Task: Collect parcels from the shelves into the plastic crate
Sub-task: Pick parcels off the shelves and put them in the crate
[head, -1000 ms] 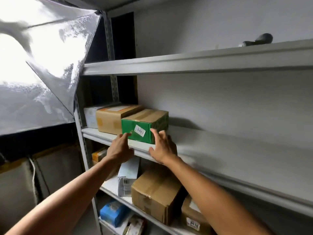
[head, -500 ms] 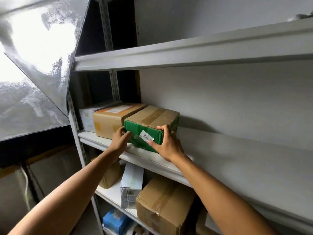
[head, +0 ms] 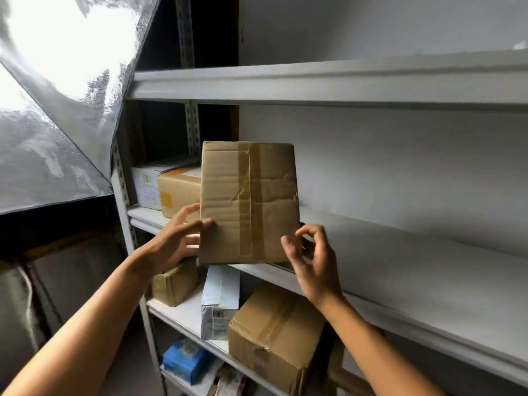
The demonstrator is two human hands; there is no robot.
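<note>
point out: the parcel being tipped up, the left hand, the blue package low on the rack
parcel [head: 248,201], head view, on its taped brown face.
left hand [head: 171,241], head view, on the back of the hand, thumb on the parcel's left edge.
blue package [head: 185,361], head view, on its top face.

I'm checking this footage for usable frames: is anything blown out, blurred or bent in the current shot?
Head view: the shiny plastic sheet at upper left is blown out by glare; the grey metal shelf edges splay from wide-angle distortion; the left hand is slightly motion-blurred; the taped brown cardboard parcel stays readable.
</note>
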